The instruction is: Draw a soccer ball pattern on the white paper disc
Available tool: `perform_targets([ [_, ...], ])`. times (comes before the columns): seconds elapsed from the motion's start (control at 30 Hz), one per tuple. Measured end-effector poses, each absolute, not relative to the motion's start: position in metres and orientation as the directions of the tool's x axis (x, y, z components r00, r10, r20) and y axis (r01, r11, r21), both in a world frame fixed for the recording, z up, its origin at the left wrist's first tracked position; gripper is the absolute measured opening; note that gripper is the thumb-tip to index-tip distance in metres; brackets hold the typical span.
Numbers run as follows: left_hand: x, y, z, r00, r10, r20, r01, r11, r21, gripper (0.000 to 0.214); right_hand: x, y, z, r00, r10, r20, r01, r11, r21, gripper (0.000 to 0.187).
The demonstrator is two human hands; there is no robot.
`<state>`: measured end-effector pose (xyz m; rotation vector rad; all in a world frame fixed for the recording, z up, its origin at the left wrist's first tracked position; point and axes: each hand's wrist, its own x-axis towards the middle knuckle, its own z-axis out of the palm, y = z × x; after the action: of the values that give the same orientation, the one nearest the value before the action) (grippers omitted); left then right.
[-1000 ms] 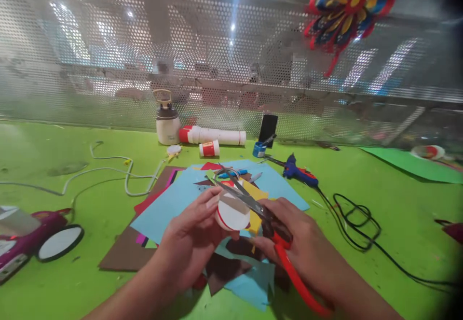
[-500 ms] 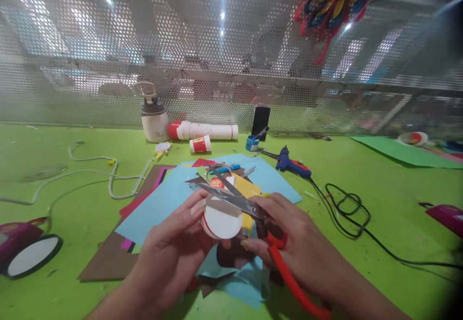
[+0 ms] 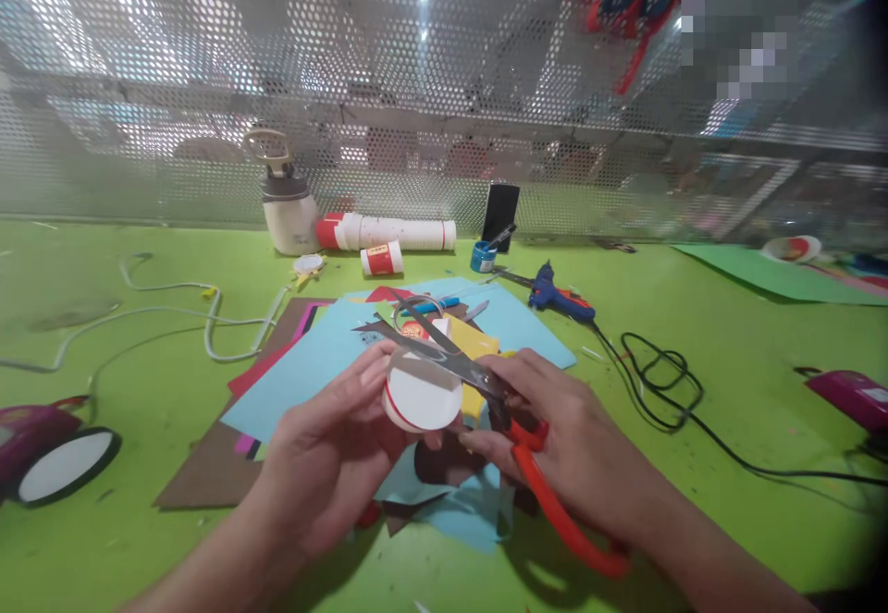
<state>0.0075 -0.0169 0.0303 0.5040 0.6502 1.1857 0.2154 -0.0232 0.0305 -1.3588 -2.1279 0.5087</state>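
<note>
My left hand (image 3: 333, 447) is closed around a white paper cup (image 3: 425, 398) with a red line near its rim; the cup is tilted so a round white face shows. In my right hand (image 3: 555, 433) is a pair of scissors (image 3: 534, 465) with red handles. Their blades are parted and lie over the cup's far edge; whether they touch the paper I cannot tell. Beneath both hands are sheets of light blue paper (image 3: 305, 373), a yellow piece (image 3: 468, 340) and dark brown paper (image 3: 208, 460). A roll of tape (image 3: 420, 300) and a blue pen (image 3: 440, 305) lie just beyond the blades.
A blue glue gun (image 3: 555, 294) with a looped black cord lies to the right. Toward the back are a white bottle (image 3: 289, 220), stacked paper cups (image 3: 395, 231), a small red-and-white cup (image 3: 381, 259), a blue jar (image 3: 483, 257) and a phone (image 3: 500, 211). A perforated screen (image 3: 416, 86) stands behind the green table.
The whole scene sits slightly higher in the picture as the view tips down. Both hands keep nearly the same hold on the cup and scissors, whose blades remain parted.
</note>
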Motion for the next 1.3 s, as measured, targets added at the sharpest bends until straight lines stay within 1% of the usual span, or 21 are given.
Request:
perform_targets([
  [0.33,0.0085,-0.0171,0.0339,0.254,0.951,-0.179,-0.653,0.305,0.693,0.036,0.2143,-0.023,0.0325,-0.324,0.92,0.221,0.691,0.39,-0.609,0.036],
  [0.57,0.0068,-0.0175,0.0337,0.294,0.946,-0.133,-0.666,0.303,0.682,0.028,0.2137,-0.0247,0.036,-0.327,0.921,0.213,0.701,0.387,-0.599,0.034],
  [0.87,0.0066,-0.0177,0.0357,0.331,0.937,-0.113,-0.682,0.32,0.658,0.022,0.2135,-0.0239,0.0364,-0.326,0.923,0.204,0.705,0.381,-0.598,0.034],
  [1.07,0.0063,-0.0187,0.0361,0.278,0.948,-0.154,-0.682,0.308,0.663,0.025,0.2133,-0.0226,0.035,-0.331,0.916,0.225,0.696,0.398,-0.597,0.037],
  [1.3,0.0062,-0.0176,0.0352,0.332,0.936,-0.12,-0.675,0.324,0.663,0.022,0.2137,-0.0239,0.0367,-0.341,0.914,0.219,0.684,0.401,-0.61,0.033],
])
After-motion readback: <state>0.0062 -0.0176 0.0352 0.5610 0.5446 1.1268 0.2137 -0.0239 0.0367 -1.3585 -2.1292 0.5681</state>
